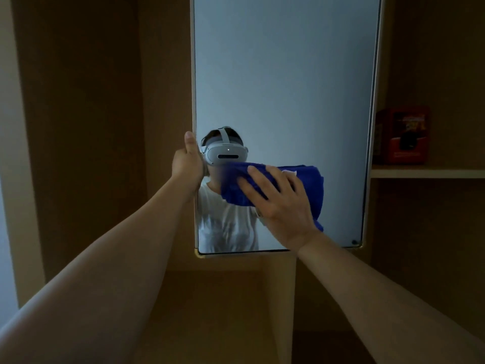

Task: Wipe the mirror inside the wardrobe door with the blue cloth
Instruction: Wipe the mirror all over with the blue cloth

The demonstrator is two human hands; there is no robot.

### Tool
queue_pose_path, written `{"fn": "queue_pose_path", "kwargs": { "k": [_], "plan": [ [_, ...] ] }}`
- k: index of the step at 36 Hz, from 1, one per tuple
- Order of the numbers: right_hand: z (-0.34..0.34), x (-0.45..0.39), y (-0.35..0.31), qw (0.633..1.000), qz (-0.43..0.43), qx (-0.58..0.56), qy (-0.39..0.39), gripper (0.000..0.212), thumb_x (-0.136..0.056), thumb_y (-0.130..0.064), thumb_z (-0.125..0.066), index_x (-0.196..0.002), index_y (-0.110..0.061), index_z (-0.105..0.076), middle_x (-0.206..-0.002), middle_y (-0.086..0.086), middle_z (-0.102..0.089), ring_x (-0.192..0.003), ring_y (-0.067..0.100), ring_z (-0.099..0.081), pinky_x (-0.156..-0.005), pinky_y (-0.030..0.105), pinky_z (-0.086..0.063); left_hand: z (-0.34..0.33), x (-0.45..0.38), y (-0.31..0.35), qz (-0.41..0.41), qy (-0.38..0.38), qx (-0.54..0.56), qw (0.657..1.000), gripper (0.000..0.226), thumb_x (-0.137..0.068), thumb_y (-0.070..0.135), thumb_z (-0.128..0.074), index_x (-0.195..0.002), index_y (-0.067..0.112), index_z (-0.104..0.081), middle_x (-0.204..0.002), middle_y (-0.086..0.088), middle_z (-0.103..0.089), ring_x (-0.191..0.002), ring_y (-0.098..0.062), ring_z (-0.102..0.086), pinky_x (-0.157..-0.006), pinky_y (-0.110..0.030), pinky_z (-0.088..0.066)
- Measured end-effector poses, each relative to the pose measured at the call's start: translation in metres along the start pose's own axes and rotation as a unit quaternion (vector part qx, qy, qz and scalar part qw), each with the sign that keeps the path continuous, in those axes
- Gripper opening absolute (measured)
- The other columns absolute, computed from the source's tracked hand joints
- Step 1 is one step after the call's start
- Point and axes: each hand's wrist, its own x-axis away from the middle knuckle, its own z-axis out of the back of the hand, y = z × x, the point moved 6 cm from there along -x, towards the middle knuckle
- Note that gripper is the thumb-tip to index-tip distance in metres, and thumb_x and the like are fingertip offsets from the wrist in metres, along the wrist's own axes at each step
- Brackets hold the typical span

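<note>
Wiping low on the mirror, door steadied.

My right hand [278, 203] presses the blue cloth [309, 185] flat on the mirror [283, 74], fingers spread, low of centre; my left hand [187, 161] grips the mirror's left edge. Soft and light, the cloth should bunch, so a flat palm suits it. Right of the mirror sits a red box [401, 135].

Dim, murky wardrobe; soft focus; wide-angle bowing at edges

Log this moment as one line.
left hand: grips door edge | right hand: presses cloth on mirror | stage: wiping
</note>
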Motion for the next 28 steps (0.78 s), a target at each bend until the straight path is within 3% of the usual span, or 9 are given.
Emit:
{"fn": "queue_pose_path", "kwargs": {
  "k": [3,5,8,12,18,24,26,28],
  "plan": [
    [-0.007,0.023,-0.02,1.0,-0.018,-0.021,0.007,0.059,-0.079,-0.008,-0.055,-0.136,-0.022,-0.046,-0.138,0.005,-0.048,-0.123,0.032,-0.043,-0.101,0.048,-0.032,-0.001,-0.001,-0.003,0.016,-0.004,0.011,1.0,0.057,-0.092,0.061,-0.018,-0.078,0.012,-0.044,-0.066,-0.002,-0.052,-0.058,-0.013,-0.052,-0.052,-0.027,-0.041],
    [-0.013,0.042,-0.043,0.998,0.059,-0.035,-0.009,0.057,-0.082,-0.012,-0.053,-0.137,-0.023,-0.042,-0.14,0.004,-0.04,-0.123,0.031,-0.04,-0.101,0.046,-0.028,-0.001,-0.001,-0.003,0.013,-0.007,0.009,1.0,0.051,-0.093,0.06,-0.019,-0.085,0.015,-0.043,-0.068,-0.001,-0.052,-0.059,-0.011,-0.05,-0.05,-0.026,-0.035],
    [-0.021,0.067,-0.07,0.978,0.199,-0.029,-0.052,0.048,-0.092,-0.017,-0.047,-0.139,-0.021,-0.041,-0.14,0.004,-0.038,-0.121,0.029,-0.041,-0.099,0.045,-0.03,-0.002,-0.001,-0.002,0.008,-0.02,0.003,1.0,0.054,-0.093,0.058,-0.018,-0.069,0.017,-0.042,-0.064,0.0,-0.05,-0.055,-0.01,-0.047,-0.049,-0.024,-0.037],
    [-0.022,0.06,-0.068,0.972,0.226,-0.012,-0.061,0.047,-0.093,-0.021,-0.044,-0.14,-0.021,-0.041,-0.14,0.004,-0.04,-0.12,0.029,-0.043,-0.098,0.045,-0.032,-0.003,-0.003,-0.002,0.002,-0.053,-0.001,0.999,0.051,-0.096,0.055,-0.019,-0.064,0.02,-0.038,-0.065,0.001,-0.042,-0.055,-0.01,-0.04,-0.05,-0.021,-0.034],
    [-0.003,0.002,-0.04,0.994,0.098,-0.03,-0.02,0.056,-0.08,-0.012,-0.054,-0.135,-0.02,-0.047,-0.136,0.006,-0.051,-0.116,0.031,-0.05,-0.094,0.044,-0.038,-0.004,-0.001,-0.001,0.009,-0.064,-0.001,0.998,0.06,-0.093,0.06,-0.014,-0.069,0.015,-0.046,-0.062,-0.003,-0.049,-0.054,-0.014,-0.047,-0.051,-0.025,-0.039],
    [0.009,-0.059,-0.008,1.0,-0.018,0.015,-0.02,0.05,-0.084,-0.017,-0.041,-0.132,-0.02,-0.054,-0.132,0.005,-0.056,-0.11,0.03,-0.057,-0.089,0.044,-0.044,-0.003,-0.003,-0.001,-0.001,-0.067,0.007,0.998,0.059,-0.094,0.058,-0.012,-0.075,0.018,-0.05,-0.072,-0.004,-0.058,-0.069,-0.015,-0.056,-0.063,-0.027,-0.042],
    [0.01,-0.064,-0.006,0.999,-0.037,0.009,-0.024,0.051,-0.085,-0.022,-0.035,-0.132,-0.021,-0.055,-0.132,0.005,-0.057,-0.111,0.03,-0.057,-0.088,0.045,-0.045,-0.003,-0.003,-0.001,-0.005,-0.069,0.002,0.998,0.06,-0.094,0.058,-0.011,-0.075,0.017,-0.051,-0.072,-0.004,-0.058,-0.069,-0.014,-0.056,-0.058,-0.025,-0.041],
    [0.007,-0.056,-0.009,1.0,-0.027,0.005,-0.007,0.049,-0.085,-0.02,-0.044,-0.133,-0.021,-0.053,-0.133,0.005,-0.055,-0.112,0.03,-0.056,-0.09,0.045,-0.042,-0.003,-0.002,-0.001,0.0,-0.074,0.004,0.997,0.061,-0.093,0.059,-0.011,-0.076,0.017,-0.052,-0.073,-0.005,-0.059,-0.069,-0.015,-0.057,-0.063,-0.028,-0.042]
  ]
}}
